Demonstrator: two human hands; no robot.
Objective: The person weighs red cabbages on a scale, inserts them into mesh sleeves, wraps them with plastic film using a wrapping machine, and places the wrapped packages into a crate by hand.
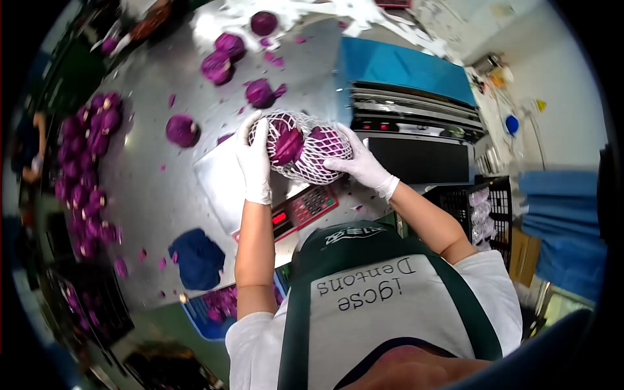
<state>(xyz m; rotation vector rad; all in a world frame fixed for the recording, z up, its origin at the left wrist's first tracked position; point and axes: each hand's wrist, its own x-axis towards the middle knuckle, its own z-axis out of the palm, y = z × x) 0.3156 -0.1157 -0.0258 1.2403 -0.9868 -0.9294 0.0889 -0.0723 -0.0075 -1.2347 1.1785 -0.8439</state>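
A white net bag [311, 168] with red cabbages [285, 144] inside is held between my two gloved hands, over the right part of a metal-topped scale [218, 185]. My left hand [255, 159] grips the bag's left end, fingers pointing away from me. On the opposite end, my right hand [363, 166] has its thumb across the near side and its fingers round the far side. Below the bag, the scale's red-framed keypad [312, 205] and lit display face me. I cannot tell whether the bag touches the scale plate.
Loose red cabbages [182, 130] lie on the steel table [146, 175], with a large pile [84, 169] along its left edge. A blue-topped machine [409, 68] stands at right. White netting [312, 10] lies at the back, a dark blue cloth [197, 259] near me.
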